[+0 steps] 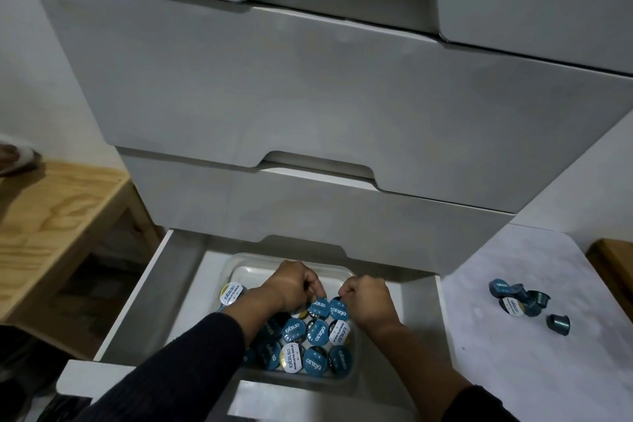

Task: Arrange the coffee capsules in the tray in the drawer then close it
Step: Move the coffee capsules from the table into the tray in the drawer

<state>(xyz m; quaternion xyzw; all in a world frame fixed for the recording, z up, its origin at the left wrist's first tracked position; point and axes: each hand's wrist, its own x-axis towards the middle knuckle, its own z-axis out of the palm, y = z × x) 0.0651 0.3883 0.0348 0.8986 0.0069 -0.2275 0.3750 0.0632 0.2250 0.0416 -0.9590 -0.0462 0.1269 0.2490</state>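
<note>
The bottom drawer (161, 288) of a white cabinet stands pulled out. Inside it lies a clear plastic tray (274, 267) holding several coffee capsules (310, 346), mostly blue-lidded, some white-lidded, packed in rows at its near half. My left hand (293, 284) pinches a blue capsule (318, 308) at the top of the rows. Beside it my right hand (368, 301) pinches a neighbouring blue capsule (339, 309). One white-lidded capsule (232, 292) sits at the tray's left edge. The tray's far part is bare.
Several loose capsules (513, 300) lie on the white surface (534, 363) to the right of the drawer, one dark capsule (559, 323) apart from the rest. Two shut drawers (308, 106) overhang above. A wooden table (51, 216) stands at the left.
</note>
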